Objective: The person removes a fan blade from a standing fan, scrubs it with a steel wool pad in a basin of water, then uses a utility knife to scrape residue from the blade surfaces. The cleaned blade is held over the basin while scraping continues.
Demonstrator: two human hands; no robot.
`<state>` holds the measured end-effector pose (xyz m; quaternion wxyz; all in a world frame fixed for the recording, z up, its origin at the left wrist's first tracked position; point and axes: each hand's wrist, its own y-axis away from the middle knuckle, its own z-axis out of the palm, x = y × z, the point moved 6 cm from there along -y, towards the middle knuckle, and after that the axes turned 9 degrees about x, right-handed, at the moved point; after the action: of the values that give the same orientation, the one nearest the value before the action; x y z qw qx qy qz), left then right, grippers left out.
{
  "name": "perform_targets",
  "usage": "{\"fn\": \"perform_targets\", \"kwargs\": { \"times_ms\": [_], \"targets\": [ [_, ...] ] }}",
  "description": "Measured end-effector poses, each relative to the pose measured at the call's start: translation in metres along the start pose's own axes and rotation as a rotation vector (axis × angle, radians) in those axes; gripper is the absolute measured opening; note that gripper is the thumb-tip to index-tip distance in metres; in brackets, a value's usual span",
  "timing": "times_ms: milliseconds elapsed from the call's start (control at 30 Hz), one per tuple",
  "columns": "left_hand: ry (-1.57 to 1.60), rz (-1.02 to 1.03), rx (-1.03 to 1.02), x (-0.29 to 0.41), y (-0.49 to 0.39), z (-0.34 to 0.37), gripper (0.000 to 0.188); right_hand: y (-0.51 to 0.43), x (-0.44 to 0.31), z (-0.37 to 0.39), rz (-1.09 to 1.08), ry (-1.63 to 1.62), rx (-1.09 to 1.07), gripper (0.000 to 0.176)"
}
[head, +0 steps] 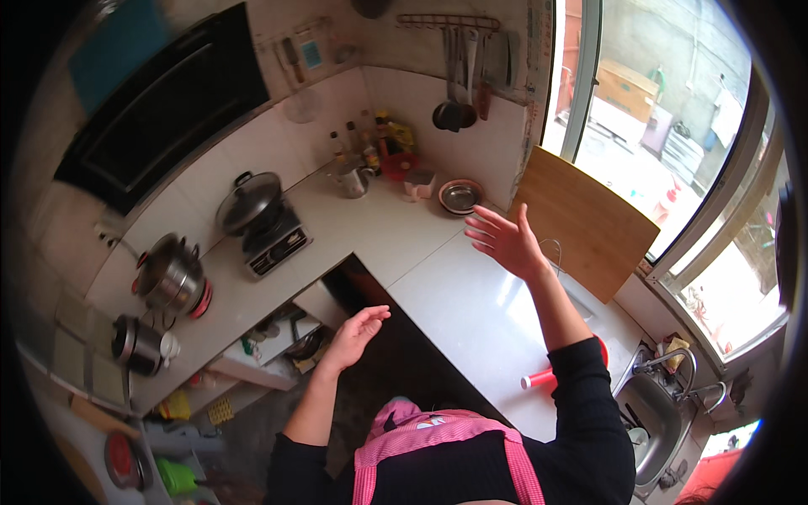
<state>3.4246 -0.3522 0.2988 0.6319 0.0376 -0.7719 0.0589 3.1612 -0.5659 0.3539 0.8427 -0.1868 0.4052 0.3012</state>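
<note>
My right hand (pixel 507 243) is raised over the white countertop (pixel 442 303), fingers spread and nothing in it. In the view it lies between a metal bowl (pixel 460 197) and a large wooden board (pixel 581 221) that leans by the window. My left hand (pixel 358 338) is empty and loosely bent, in the air over the dark gap at the inner corner of the counter. Under my right forearm lies a red object (pixel 540 379) with a white-tipped handle, mostly hidden by my sleeve.
A portable gas stove (pixel 276 243) carries a lidded wok (pixel 251 203). To its left stand a steel pot (pixel 170 278) and a dark cooker (pixel 136 346). Bottles (pixel 370 158) and a metal cup (pixel 351 180) fill the corner. Ladles (pixel 449 113) hang above. A steel sink (pixel 663 423) is at right.
</note>
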Motion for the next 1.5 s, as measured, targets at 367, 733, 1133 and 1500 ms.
{"fn": "perform_targets", "kwargs": {
  "times_ms": [367,733,1133,1500],
  "targets": [
    [-0.044,0.136,-0.049,-0.038,-0.387,-0.092,0.026,-0.255,-0.047,-0.102,-0.165,0.412,0.593,0.044],
    [0.923,-0.009,-0.893,0.112,-0.611,-0.063,0.071,-0.372,-0.114,-0.077,-0.337,0.636,0.843,0.033],
    [0.705,-0.142,-0.976,0.065,-0.562,0.046,0.045,-0.122,-0.004,-0.091,-0.336,-0.114,0.924,0.067],
    [0.576,-0.461,-1.258,0.01,-0.196,0.263,0.015,0.305,0.105,0.017,-0.469,0.016,1.549,0.051]
  ]
}}
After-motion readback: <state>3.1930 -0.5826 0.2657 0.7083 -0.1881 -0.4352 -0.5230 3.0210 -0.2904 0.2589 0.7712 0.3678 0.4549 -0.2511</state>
